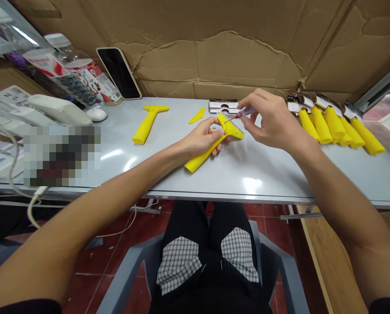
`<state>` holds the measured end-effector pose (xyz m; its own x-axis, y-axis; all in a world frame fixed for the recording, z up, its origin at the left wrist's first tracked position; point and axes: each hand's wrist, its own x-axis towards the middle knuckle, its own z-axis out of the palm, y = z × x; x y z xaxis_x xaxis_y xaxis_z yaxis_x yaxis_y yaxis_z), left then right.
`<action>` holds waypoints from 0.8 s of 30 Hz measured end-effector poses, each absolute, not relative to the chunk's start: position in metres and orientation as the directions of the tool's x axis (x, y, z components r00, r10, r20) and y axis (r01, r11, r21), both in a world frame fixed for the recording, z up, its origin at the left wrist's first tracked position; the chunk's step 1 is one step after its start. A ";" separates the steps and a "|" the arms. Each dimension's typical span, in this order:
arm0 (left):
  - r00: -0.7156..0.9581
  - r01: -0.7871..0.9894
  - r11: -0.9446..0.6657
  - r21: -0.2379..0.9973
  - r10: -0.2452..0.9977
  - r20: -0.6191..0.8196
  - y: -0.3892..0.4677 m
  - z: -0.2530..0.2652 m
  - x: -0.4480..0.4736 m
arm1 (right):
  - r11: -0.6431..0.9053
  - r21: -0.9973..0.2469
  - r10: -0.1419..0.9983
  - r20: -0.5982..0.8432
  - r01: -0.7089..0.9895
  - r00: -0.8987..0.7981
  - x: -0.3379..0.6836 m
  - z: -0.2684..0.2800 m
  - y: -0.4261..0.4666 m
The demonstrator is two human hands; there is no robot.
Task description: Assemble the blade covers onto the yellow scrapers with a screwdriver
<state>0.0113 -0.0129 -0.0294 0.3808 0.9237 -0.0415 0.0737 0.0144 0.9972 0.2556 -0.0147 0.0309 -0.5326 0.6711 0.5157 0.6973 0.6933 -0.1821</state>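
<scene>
Bare arms [126, 179] are stretched over the front edge of the bench [263, 179]. Near its middle, a yellow scraper [199, 161] is gripped by the left hand [203, 138], fingers curled; now a screwdriver [247, 112] is pinched in the right hand [269, 117], tip held at the scraper's head. Leftward, a second scraper [145, 125] is laid; towards the back right corner, handles [334, 125] are heaped.

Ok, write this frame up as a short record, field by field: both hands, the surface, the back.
Left hand: grips yellow plastic T-shaped tool
Right hand: holds translucent-handled screwdriver, tip at the tool's head
Surface: glossy grey tabletop
Lying left: yellow T-shaped piece, small flat yellow piece
Lying right: yellow handles with black-and-white cards
Back: black-screened phone, brown cardboard
</scene>
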 end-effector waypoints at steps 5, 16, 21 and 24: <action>0.386 0.078 0.014 0.997 0.921 -0.043 -0.013 -0.029 0.011 | 0.547 -0.174 0.761 0.512 0.819 -0.399 0.256 0.035 -0.015; 0.384 0.062 -0.007 0.998 0.923 -0.018 -0.013 -0.033 0.010 | 0.628 -0.213 0.730 0.495 0.749 -0.471 0.258 0.035 -0.018; 0.372 0.070 -0.004 0.998 0.928 -0.023 -0.013 -0.031 0.011 | 0.619 -0.208 0.735 0.494 0.758 -0.465 0.260 0.036 -0.014; 0.354 0.082 0.002 0.997 0.935 -0.031 -0.012 -0.031 0.011 | 0.687 -0.230 0.696 0.482 0.689 -0.532 0.257 0.034 -0.015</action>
